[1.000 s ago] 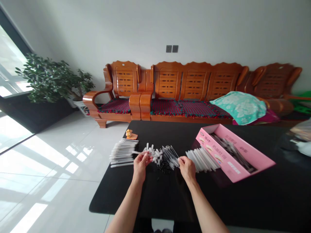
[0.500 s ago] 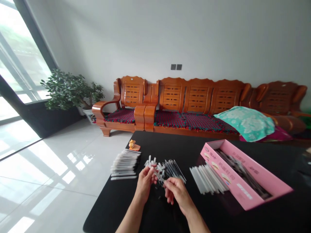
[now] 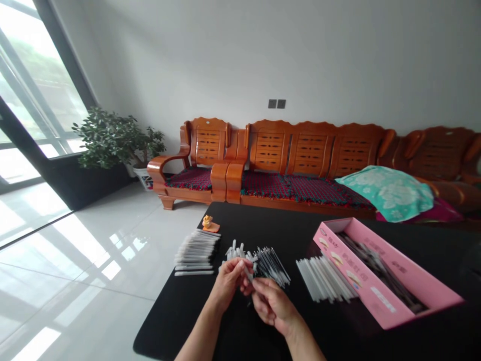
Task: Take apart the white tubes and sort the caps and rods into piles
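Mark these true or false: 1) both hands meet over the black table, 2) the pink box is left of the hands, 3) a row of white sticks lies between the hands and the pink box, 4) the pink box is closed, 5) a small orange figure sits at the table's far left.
1) True: the left hand and right hand come together on a small white piece above the black table.
2) False: the pink box lies to their right.
3) True: the white sticks lie there.
4) False: it is open, with dark pieces inside.
5) True: the orange figure sits there.
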A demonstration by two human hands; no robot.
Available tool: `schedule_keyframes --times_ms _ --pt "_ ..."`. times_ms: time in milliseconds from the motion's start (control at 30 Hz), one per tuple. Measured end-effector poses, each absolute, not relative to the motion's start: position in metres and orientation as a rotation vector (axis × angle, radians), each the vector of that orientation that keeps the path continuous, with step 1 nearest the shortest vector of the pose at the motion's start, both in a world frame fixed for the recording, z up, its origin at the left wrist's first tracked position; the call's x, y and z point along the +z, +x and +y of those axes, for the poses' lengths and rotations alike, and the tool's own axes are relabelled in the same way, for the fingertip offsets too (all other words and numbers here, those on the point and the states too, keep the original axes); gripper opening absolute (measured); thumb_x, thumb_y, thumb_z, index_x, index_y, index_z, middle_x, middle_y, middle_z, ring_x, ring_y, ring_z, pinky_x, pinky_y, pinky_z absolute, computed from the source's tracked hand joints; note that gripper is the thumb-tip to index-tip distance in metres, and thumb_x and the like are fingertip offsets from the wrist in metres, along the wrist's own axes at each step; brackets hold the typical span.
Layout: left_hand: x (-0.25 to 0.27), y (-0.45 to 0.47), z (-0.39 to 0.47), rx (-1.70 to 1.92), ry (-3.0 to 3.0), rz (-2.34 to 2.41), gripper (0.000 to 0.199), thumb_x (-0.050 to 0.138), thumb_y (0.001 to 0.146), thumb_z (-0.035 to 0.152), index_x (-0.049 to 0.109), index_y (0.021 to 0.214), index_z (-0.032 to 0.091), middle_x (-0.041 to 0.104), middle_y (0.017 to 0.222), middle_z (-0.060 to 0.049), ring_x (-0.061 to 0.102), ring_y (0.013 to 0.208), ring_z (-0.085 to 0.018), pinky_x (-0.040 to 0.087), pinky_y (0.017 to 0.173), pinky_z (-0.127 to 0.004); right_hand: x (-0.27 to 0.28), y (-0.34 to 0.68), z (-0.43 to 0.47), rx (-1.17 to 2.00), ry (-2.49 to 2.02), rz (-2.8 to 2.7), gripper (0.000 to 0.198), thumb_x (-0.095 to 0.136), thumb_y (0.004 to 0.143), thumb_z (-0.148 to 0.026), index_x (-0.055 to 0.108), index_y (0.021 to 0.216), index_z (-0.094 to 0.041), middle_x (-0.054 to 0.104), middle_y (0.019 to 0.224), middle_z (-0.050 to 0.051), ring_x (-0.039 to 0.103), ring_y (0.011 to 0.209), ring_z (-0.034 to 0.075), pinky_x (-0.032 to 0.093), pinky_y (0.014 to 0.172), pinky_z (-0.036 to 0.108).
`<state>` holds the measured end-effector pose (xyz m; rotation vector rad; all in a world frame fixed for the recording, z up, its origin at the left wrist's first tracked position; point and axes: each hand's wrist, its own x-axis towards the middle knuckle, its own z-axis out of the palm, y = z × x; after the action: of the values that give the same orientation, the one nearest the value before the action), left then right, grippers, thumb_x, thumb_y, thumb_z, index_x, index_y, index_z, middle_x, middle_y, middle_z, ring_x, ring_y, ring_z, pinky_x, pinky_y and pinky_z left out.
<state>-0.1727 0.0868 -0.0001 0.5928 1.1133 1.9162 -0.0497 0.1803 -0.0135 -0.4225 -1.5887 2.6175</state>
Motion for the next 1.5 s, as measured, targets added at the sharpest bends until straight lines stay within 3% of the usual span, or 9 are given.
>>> schedule_keyframes --times_ms 167,367,433,633,700,767,967,1267,1500 --pt "-0.001 -0.172 0.086 1.909 0.644 1.172 0.035 0.068 0.079 0.047 0.069 0.08 0.012 0.065 0.067 -0.006 0.05 0.042 -0.009 0.036 0.04 -0.02 -0.011 -0.05 0.179 2.49 -0.53 -1.673 0.041 0.054 0.086 -0.058 0.059 0.081 -0.017 0.027 0.041 -0.013 0.013 0.031 0.003 0.012 0.033 0.018" --pt "-0.008 -0.169 0.092 2.007 0.548 1.222 0.034 0.071 0.076 0.046 0.072 0.078 0.012 0.064 0.064 -0.005 0.051 0.048 -0.01 0.038 0.044 -0.02 -0.001 -0.053 0.177 1.364 -0.511 -2.266 0.046 0.042 0.093 -0.053 0.06 0.07 -0.017 0.048 0.056 0.0 0.04 0.053 0.009 0.028 0.051 0.023" --pt "-0.009 -0.171 0.093 2.03 0.524 1.23 0.034 0.071 0.076 0.046 0.072 0.078 0.012 0.063 0.062 -0.005 0.051 0.049 -0.01 0.038 0.045 -0.02 0.001 -0.053 0.176 1.213 -0.541 -2.308 0.046 0.039 0.094 -0.052 0.06 0.072 -0.018 0.054 0.061 0.002 0.045 0.057 0.011 0.03 0.055 0.023" --pt "0.001 -0.176 0.086 1.905 0.601 1.07 0.033 0.07 0.078 0.044 0.069 0.079 0.012 0.056 0.051 -0.001 0.041 0.038 -0.008 0.034 0.039 -0.02 0.006 -0.051 0.177 2.271 -0.346 -2.088 0.049 0.034 0.093 -0.059 0.059 0.091 -0.016 0.051 0.049 -0.004 0.03 0.032 0.007 0.024 0.037 0.021" --pt "0.003 -0.173 0.087 1.894 0.637 1.085 0.032 0.069 0.079 0.044 0.069 0.079 0.011 0.058 0.054 -0.003 0.043 0.039 -0.008 0.034 0.038 -0.02 0.007 -0.052 0.178 2.38 -0.324 -2.016 0.046 0.036 0.093 -0.058 0.057 0.09 -0.017 0.041 0.045 -0.008 0.023 0.029 0.006 0.023 0.036 0.021" --pt "0.004 -0.172 0.089 1.921 0.639 1.174 0.033 0.07 0.078 0.043 0.07 0.077 0.01 0.06 0.056 -0.004 0.047 0.042 -0.009 0.037 0.041 -0.02 0.009 -0.053 0.179 2.121 -0.371 -2.091 0.044 0.036 0.094 -0.056 0.056 0.084 -0.018 0.035 0.045 -0.009 0.023 0.033 0.006 0.024 0.039 0.021" --pt "0.013 -0.217 0.087 2.489 0.174 1.289 0.034 0.079 0.063 0.043 0.067 0.07 0.012 0.067 0.069 -0.003 0.049 0.049 -0.006 0.037 0.043 -0.014 -0.006 -0.033 0.192 0.661 -0.548 -2.558 0.036 0.033 0.099 -0.038 0.056 0.079 -0.019 0.056 0.057 0.001 0.052 0.051 0.012 0.028 0.054 0.025" --pt "-0.033 -0.213 0.082 1.994 0.547 1.806 0.048 0.07 0.072 0.05 0.07 0.1 0.011 0.058 0.057 0.002 0.051 0.046 -0.011 0.041 0.043 -0.02 -0.036 0.009 0.213 0.639 -0.872 -2.342 0.039 0.026 0.101 -0.036 0.059 0.092 -0.02 0.067 0.07 0.003 0.063 0.064 0.015 0.037 0.061 0.023" --pt "-0.074 -0.2 0.087 1.76 0.641 2.174 0.039 0.065 0.073 0.05 0.069 0.09 0.015 0.066 0.062 -0.002 0.063 0.05 -0.017 0.05 0.05 -0.025 -0.036 0.042 0.284 0.052 -1.413 -2.297 0.02 0.048 0.091 -0.029 0.066 0.088 -0.02 0.07 0.077 0.006 0.064 0.068 0.019 0.034 0.058 0.026"
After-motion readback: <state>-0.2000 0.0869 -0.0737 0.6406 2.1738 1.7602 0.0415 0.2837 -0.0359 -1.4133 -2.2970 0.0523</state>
